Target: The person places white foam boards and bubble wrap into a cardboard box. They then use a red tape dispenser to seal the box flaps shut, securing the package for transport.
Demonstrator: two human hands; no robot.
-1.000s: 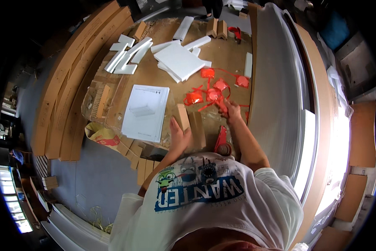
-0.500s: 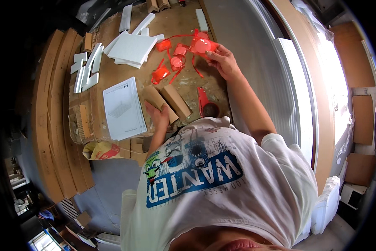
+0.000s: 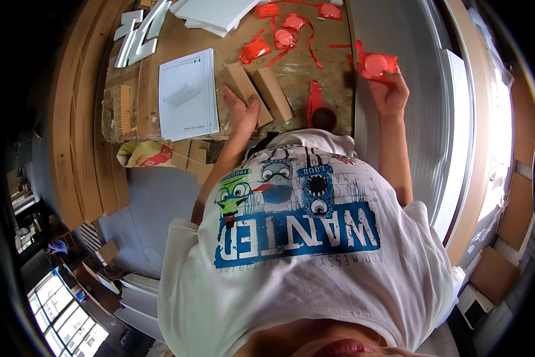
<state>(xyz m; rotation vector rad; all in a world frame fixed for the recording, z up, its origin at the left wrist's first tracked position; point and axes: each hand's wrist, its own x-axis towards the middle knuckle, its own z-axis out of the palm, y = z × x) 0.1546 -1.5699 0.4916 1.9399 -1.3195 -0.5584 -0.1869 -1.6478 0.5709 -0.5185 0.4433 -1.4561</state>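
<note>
My right hand (image 3: 389,95) pinches a red plastic packet (image 3: 376,65) with a round disc inside, held up past the right edge of the table. Red strips trail from its left side. My left hand (image 3: 242,113) grips the near left side of a folded brown cardboard piece (image 3: 243,86), fingers along its edge and thumb near its top. A second cardboard piece (image 3: 273,94) lies right beside it. Further back on the table lie several similar red packets (image 3: 284,39) joined with loose red strips (image 3: 311,44).
A red tape dispenser (image 3: 315,98) sits at the table's near right. Printed sheets (image 3: 189,95) lie left of my left hand. White panels (image 3: 217,13) and narrow white pieces (image 3: 139,44) are at the back left. Long cardboard boxes (image 3: 83,119) stand at the left; a long grey panel (image 3: 419,119) runs along the right.
My right hand has drawn the red packet right and toward me, away from the other packets. My left hand stays at the cardboard piece. The view has shifted, so the table sits higher.
</note>
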